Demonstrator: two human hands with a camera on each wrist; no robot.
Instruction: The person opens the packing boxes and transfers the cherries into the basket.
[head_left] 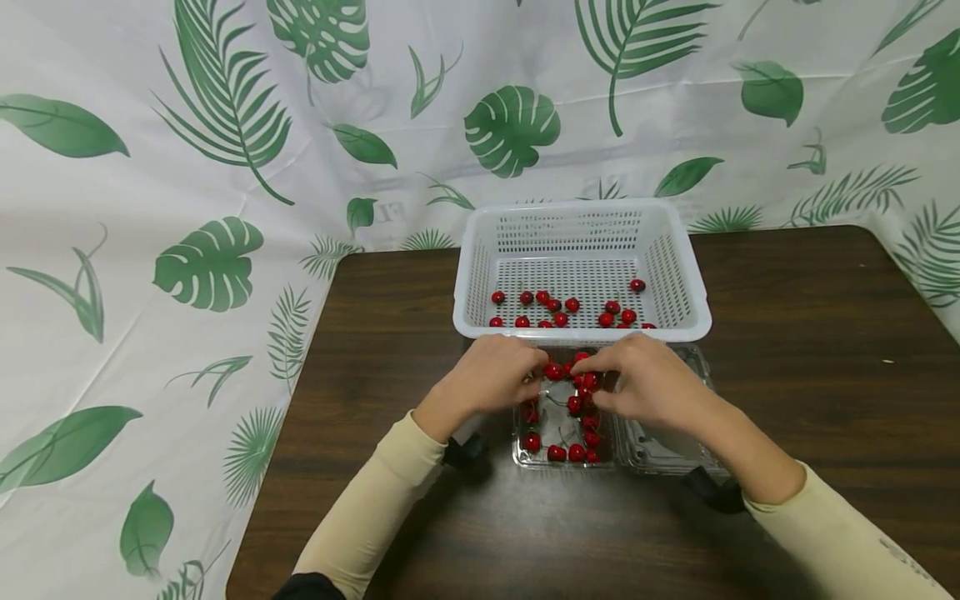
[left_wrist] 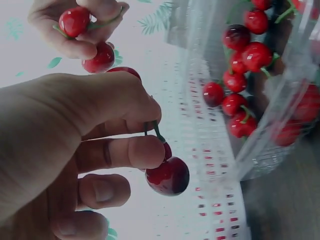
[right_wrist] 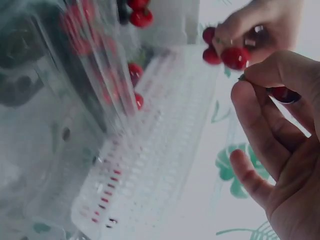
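The left hand (head_left: 495, 372) pinches a cherry (left_wrist: 168, 177) by its stem; the right hand (head_left: 654, 382) pinches another cherry's stem. Both are above the clear box (head_left: 561, 466), where more cherries (head_left: 576, 452) lie. The white basket (head_left: 585, 334), also holding cherries, stands just beyond on the table (head_left: 795, 358).

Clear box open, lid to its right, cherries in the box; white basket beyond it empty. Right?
One slip: the basket isn't empty. The head view shows cherries lying in it. The rest stands: clear box open with cherries inside, lid to its right, white basket beyond.
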